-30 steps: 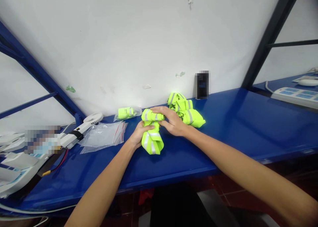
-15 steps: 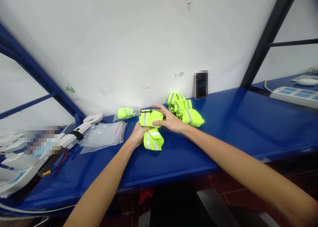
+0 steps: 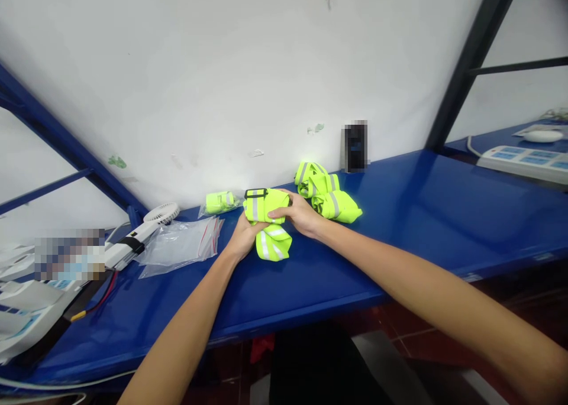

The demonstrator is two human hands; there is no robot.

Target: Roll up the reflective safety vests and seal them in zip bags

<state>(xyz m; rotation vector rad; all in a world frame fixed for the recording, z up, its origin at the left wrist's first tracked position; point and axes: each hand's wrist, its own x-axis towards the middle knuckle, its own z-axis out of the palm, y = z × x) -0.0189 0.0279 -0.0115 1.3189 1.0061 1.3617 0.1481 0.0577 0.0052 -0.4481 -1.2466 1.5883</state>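
Both hands hold one folded yellow-green reflective strap bundle (image 3: 267, 207) with grey stripes and a black buckle at its upper left. My left hand (image 3: 245, 235) is wrapped round its lower left side. On the right side, my right hand (image 3: 302, 214) grips it with the thumb across the front. A loose part of yellow-green strap (image 3: 274, 243) hangs or lies just below; whether it joins the bundle is hidden. Several more yellow-green bundles (image 3: 335, 205) lie to the right of my right hand. One bundle in a clear bag (image 3: 219, 201) lies at the back left.
Clear zip bags (image 3: 180, 245) lie on the blue table (image 3: 293, 292), left of my hands. Beyond them are a white handheld fan (image 3: 162, 213), white devices and a cable with a yellow connector (image 3: 78, 316). A dark upright object (image 3: 355, 147) leans near the wall.
My right hand's raised fingers have closed round the back of the bundle. The black buckle now faces the camera more. The whole view has shifted slightly.
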